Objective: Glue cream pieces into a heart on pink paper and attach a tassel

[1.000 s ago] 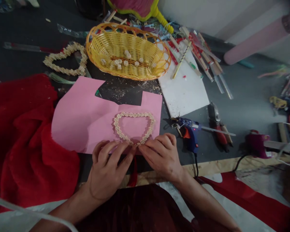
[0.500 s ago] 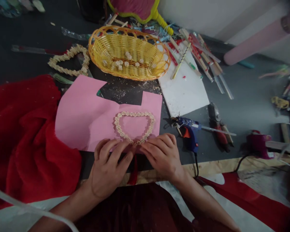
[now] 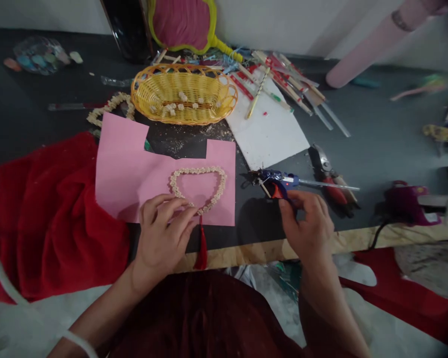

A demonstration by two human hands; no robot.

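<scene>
A heart-shaped ring of small cream flower-like pieces lies on a sheet of pink paper. A red tassel hangs from its pointed tip over the table's front edge. My left hand has thumb and forefinger closed at that tip, the other fingers bent along the lower left side. To the right, my right hand has its thumb and fingers around the handle of a blue glue gun, which lies on its side with a clear glue stick out of its back. My palm hides part of the handle.
Behind the paper stands a yellow wicker basket holding several small cream pieces. Pliers lie right of the glue gun. Red cloth covers the left side. A white board, loose sticks and a second heart ring lie farther back.
My right hand has left the heart's tip and moved right to the glue gun, taking its handle. My left hand stays at the tip. The tassel now shows fully. The camera view has shifted.
</scene>
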